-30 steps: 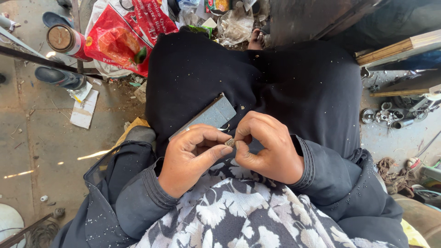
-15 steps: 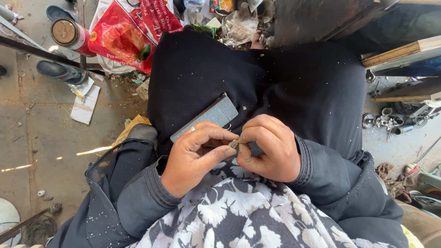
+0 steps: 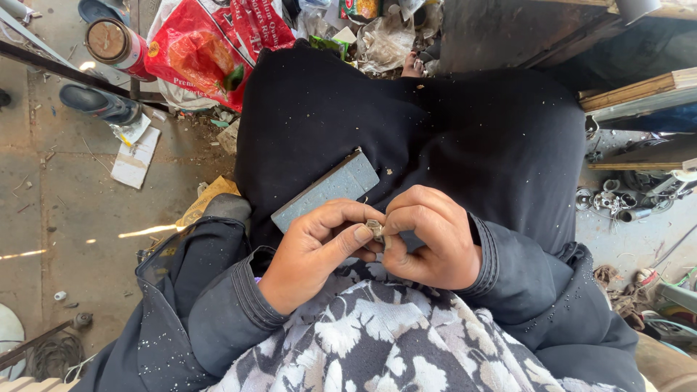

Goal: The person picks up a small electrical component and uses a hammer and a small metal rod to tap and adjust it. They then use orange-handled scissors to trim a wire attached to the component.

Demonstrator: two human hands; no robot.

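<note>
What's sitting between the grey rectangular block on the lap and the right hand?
In the head view, the left hand lies between the grey rectangular block and the right hand; its fingers pinch a small metal piece against the right.

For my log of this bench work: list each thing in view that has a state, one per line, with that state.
left hand: closed, fingertips pinching the small metal piece
right hand: closed, fingertips on the same piece
small metal piece: pinched between both hands, above the lap
grey flat bar: lying tilted on the black cloth, its near end behind the hands
red plastic bag: crumpled on the floor
tin can: lying on its side
</note>
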